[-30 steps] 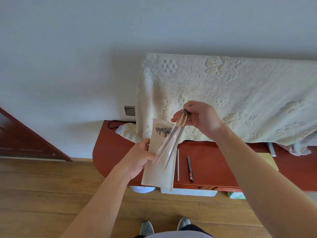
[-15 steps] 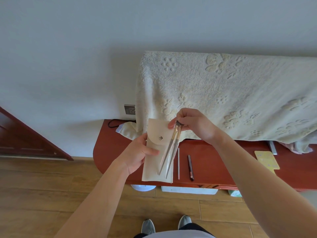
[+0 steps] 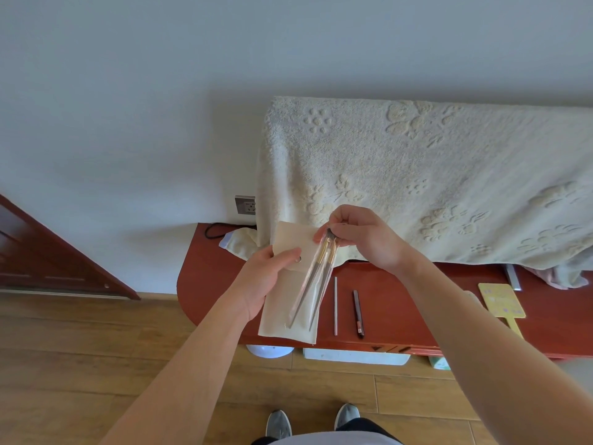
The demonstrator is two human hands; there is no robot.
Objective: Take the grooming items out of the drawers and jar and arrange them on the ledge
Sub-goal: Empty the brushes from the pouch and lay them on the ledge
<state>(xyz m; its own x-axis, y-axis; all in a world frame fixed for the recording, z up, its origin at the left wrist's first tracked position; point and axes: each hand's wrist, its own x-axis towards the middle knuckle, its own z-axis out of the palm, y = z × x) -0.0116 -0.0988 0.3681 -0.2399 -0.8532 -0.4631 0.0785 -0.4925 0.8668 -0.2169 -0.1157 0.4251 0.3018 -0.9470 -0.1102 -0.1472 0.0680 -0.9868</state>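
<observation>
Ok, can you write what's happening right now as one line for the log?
left hand: holds cream pouch | right hand: pinches brushes over pouch | ledge: thin stick, dark pencil

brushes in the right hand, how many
2, both pinched at their tops by the right hand: one brush angles down-left, the other brush beside it, both in front of the pouch held by the left hand. More may be hidden inside.
</observation>
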